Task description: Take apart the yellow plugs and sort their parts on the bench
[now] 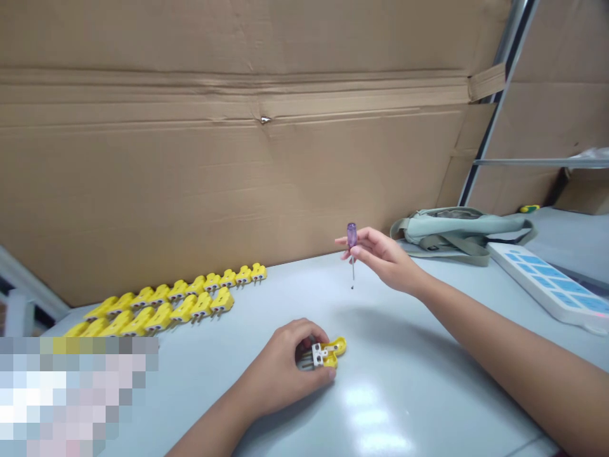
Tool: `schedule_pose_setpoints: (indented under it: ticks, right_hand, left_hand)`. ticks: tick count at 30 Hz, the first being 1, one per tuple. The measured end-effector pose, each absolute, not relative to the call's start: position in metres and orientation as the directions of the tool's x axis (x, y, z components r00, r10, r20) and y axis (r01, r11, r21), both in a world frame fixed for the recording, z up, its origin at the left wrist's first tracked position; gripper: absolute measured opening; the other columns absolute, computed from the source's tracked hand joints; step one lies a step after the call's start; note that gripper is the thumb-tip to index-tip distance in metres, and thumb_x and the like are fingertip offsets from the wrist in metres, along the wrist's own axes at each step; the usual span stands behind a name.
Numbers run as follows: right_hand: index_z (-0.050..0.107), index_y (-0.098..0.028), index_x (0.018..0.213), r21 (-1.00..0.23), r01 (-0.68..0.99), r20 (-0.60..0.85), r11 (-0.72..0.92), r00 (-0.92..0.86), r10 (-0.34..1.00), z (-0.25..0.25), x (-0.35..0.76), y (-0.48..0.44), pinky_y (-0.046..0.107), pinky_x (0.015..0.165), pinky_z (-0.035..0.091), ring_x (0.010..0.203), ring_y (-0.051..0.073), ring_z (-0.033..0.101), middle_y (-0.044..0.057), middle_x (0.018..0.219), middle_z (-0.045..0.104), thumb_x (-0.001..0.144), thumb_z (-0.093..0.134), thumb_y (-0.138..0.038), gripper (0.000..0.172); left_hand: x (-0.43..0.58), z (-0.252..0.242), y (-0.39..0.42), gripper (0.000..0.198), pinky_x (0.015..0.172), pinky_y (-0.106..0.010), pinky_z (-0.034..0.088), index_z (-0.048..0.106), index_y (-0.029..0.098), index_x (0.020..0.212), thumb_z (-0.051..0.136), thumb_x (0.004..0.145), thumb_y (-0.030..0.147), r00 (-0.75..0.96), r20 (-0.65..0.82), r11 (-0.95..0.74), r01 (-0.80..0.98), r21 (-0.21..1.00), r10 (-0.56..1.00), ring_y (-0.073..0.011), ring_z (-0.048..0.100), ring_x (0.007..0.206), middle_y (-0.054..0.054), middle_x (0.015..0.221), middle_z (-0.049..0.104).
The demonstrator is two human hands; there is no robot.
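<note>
My left hand [299,362] grips a yellow electrical plug [335,348] at the table's front middle. Its casing is open, with a white inner piece and metal pins showing, the pins pointing left into my palm. My right hand [375,254] is raised above the table, to the right and farther back. Its fingers close around a screwdriver [351,236] with a purple see-through handle. The shaft points straight down, and a small dark speck, perhaps a screw, shows at the tip. The screwdriver and the plug are apart.
Several yellow plugs [178,290] stand in two rows at the back left. A cardboard wall [238,190] rises behind the table [404,368]. At the right lie a pale green bag [457,225] and a white tray with blue labels [547,279]. The lower left corner is blurred out.
</note>
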State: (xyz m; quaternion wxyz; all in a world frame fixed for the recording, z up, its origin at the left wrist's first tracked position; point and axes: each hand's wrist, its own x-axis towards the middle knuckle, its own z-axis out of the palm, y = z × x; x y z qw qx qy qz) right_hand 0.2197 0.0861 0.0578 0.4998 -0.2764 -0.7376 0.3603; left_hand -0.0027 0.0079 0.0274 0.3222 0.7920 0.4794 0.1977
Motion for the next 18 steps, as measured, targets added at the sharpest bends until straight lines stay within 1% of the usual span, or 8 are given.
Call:
schedule_pose_setpoints:
  ticks: [2,5,6,7,11,16,18]
  right_hand:
    - [0.045,-0.020,0.102,-0.821,-0.024,0.538,0.570,-0.368,0.759,0.058,0.214,0.079,0.036,0.074,0.052,0.076,0.014,0.065,0.010,0.113,0.058,0.084,0.054,-0.032,0.024]
    - [0.031,-0.028,0.125,-0.848,-0.124,0.521,0.516,-0.380,0.764,0.055,0.206,0.073,0.037,0.070,0.057,0.069,0.014,0.066,0.003,0.099,0.058,0.081,0.060,-0.027,0.053]
    - [0.028,-0.030,0.128,-0.855,-0.150,0.513,0.496,-0.382,0.769,0.053,0.204,0.071,0.037,0.069,0.058,0.069,0.014,0.066,0.002,0.095,0.057,0.080,0.061,-0.026,0.058]
    - [0.028,-0.031,0.128,-0.861,-0.172,0.506,0.479,-0.382,0.773,0.051,0.201,0.069,0.037,0.069,0.059,0.068,0.014,0.067,0.000,0.092,0.056,0.080,0.061,-0.025,0.059]
    - [0.037,-0.030,0.120,-0.882,-0.180,0.469,0.435,-0.418,0.778,0.044,0.192,0.061,0.035,0.064,0.061,0.066,0.014,0.067,-0.001,0.091,0.053,0.081,0.059,-0.026,0.045]
    - [0.040,-0.028,0.118,-0.880,-0.111,0.458,0.462,-0.455,0.764,0.034,0.185,0.056,0.031,0.064,0.061,0.067,0.013,0.068,0.000,0.092,0.053,0.081,0.059,-0.026,0.042]
    - [0.040,-0.028,0.118,-0.877,-0.091,0.458,0.472,-0.459,0.762,0.032,0.184,0.055,0.030,0.064,0.061,0.067,0.013,0.068,0.000,0.092,0.053,0.081,0.058,-0.026,0.042]
  left_hand:
    - [-0.002,0.027,0.008,0.019,0.066,-0.024,0.040,0.060,0.020,0.084,0.063,0.065,0.023,0.469,0.013,-0.344,0.629,0.698,0.883,-0.0138,0.050,0.072,0.000,0.084,0.058]
    - [-0.002,0.027,0.009,0.018,0.066,-0.024,0.041,0.060,0.020,0.084,0.063,0.066,0.023,0.476,0.023,-0.358,0.629,0.691,0.879,-0.0142,0.050,0.072,0.000,0.085,0.058]
    - [-0.002,0.027,0.009,0.018,0.067,-0.024,0.041,0.060,0.020,0.084,0.063,0.066,0.023,0.477,0.025,-0.361,0.630,0.688,0.879,-0.0145,0.050,0.072,0.000,0.085,0.059]
    - [-0.002,0.026,0.010,0.018,0.067,-0.025,0.041,0.060,0.021,0.084,0.063,0.066,0.023,0.478,0.029,-0.366,0.630,0.685,0.878,-0.0147,0.051,0.073,0.000,0.086,0.059]
    - [-0.003,0.024,0.010,0.019,0.069,-0.026,0.042,0.061,0.021,0.086,0.063,0.067,0.023,0.493,0.051,-0.391,0.618,0.682,0.868,-0.0154,0.052,0.075,-0.001,0.087,0.059]
    - [-0.004,0.023,0.010,0.020,0.075,-0.028,0.043,0.064,0.023,0.088,0.063,0.068,0.024,0.514,0.057,-0.400,0.588,0.703,0.856,-0.0171,0.054,0.081,-0.002,0.092,0.061]
    - [-0.004,0.023,0.010,0.020,0.075,-0.029,0.043,0.065,0.024,0.088,0.063,0.068,0.024,0.515,0.055,-0.400,0.588,0.703,0.855,-0.0173,0.054,0.081,-0.001,0.092,0.061]
